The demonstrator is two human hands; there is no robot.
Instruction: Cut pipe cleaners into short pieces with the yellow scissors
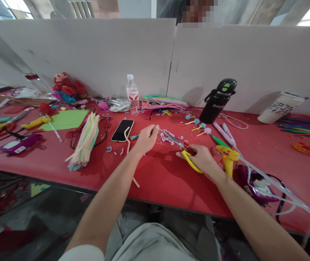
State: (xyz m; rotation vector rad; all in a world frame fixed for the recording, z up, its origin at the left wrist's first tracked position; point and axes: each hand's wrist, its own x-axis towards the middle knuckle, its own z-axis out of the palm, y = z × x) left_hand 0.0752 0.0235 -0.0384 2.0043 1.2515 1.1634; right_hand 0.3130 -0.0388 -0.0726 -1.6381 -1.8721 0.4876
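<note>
My right hand (202,157) is wrapped round the handles of yellow and red scissors (191,161), whose blades point up and left toward my left hand. The fingers of my left hand (148,138) are pinched together; what they hold, if anything, is too small to make out. Small purple cut pieces (167,137) lie on the red table (160,181) under the blades. A cream pipe cleaner (128,145) passes beneath my left forearm, its lower end showing near the table edge. Left of my left hand lies a black phone (122,130).
A bundle of pale pipe cleaners (85,141) lies at the left. Behind stand a plastic bottle (132,96) and a black flask (217,103). A yellow glue gun (227,157) and its cords are beside my right forearm. A white cup (278,108) leans farther right.
</note>
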